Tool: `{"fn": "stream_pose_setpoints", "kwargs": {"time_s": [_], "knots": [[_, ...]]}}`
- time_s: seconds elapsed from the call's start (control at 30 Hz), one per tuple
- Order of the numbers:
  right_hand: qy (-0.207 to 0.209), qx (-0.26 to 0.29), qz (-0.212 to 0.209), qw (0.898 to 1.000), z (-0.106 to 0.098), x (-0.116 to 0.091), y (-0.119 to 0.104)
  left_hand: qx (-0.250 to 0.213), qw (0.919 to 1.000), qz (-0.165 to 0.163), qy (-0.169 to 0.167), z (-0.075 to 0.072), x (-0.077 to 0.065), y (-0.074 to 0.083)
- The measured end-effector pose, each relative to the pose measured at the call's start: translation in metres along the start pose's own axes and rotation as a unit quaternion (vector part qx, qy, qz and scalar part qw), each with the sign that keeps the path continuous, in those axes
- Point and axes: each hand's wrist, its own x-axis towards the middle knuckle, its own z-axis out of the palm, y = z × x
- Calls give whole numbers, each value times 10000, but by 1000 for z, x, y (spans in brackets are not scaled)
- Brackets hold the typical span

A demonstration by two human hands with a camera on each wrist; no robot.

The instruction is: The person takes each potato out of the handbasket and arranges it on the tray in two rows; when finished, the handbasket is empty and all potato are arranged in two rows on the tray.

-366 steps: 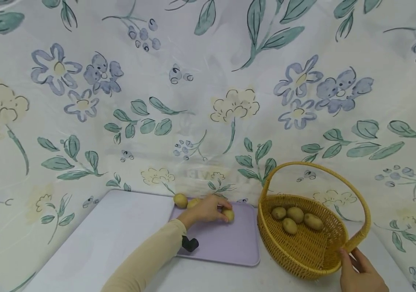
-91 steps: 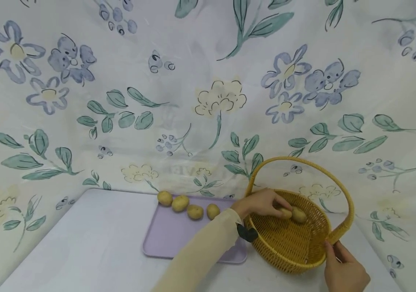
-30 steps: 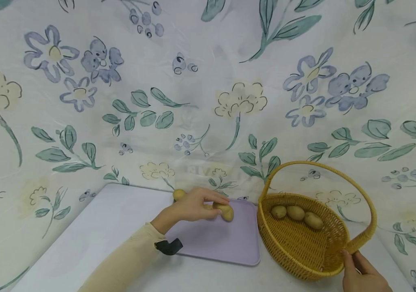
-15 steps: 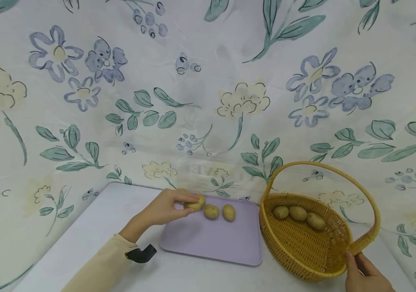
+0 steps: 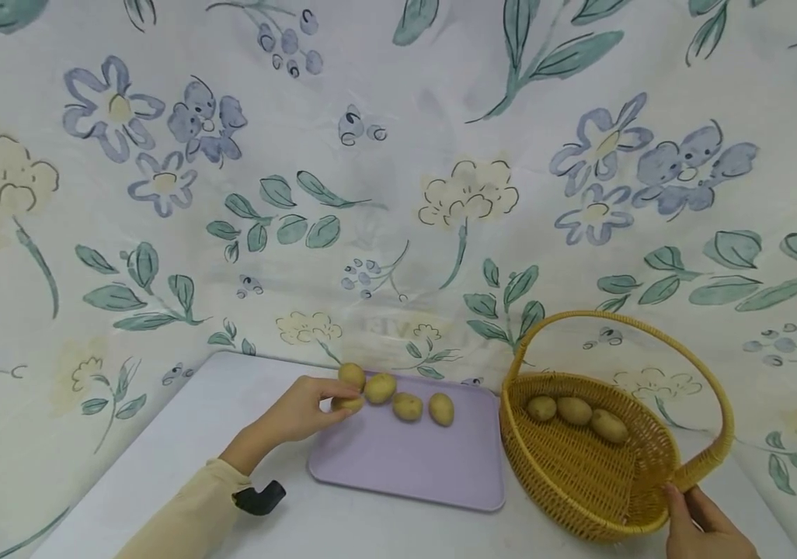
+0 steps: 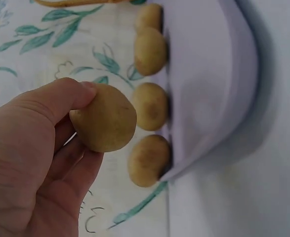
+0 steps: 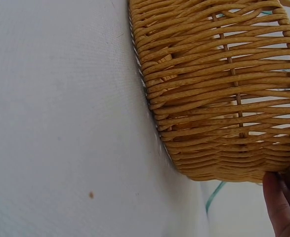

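In the head view my left hand (image 5: pixel 297 411) pinches a potato (image 5: pixel 348 404) between thumb and fingers at the left edge of the lilac tray (image 5: pixel 405 473). The left wrist view shows this round potato (image 6: pixel 105 118) close up, apart from the others. Several potatoes (image 5: pixel 408 407) lie in a row along the tray's back side. To the right stands a wicker basket (image 5: pixel 573 489) with three potatoes (image 5: pixel 574 411) inside. My right hand (image 5: pixel 706 528) grips the basket's near right rim at the handle's foot; only its fingers (image 7: pixel 278 202) enter the right wrist view.
A white table (image 5: pixel 245 388) carries the tray and basket. Behind it hangs a flower-printed sheet (image 5: pixel 384 178). The basket's tall arched handle (image 5: pixel 622 317) rises above its opening. A black strap (image 5: pixel 260 498) is at my left wrist.
Over the last second my left hand has carried the potato leftward along the row. The basket held several potatoes 12.2 s ago and three now. My right hand stays on the basket.
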Motion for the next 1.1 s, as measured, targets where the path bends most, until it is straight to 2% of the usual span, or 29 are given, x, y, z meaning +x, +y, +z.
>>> {"fn": "stream_pose_setpoints", "kwargs": {"time_s": [0.3,0.5,0.73,0.9,1.1], "knots": [[30,-628,-88,9980,-2,3,1,414,9991,66,6,8,0,-15],[26,-712,-111,9974,-4,4,2,620,9980,-76,-43,14,3,-18],[-58,-771,114,9969,-3,2,0,724,9973,116,37,20,5,-23],[-18,-779,13,9970,-5,2,-1,755,9964,390,-58,23,6,-28],[-79,-748,48,9972,-7,1,-2,856,9951,485,-126,23,4,-24]]}}
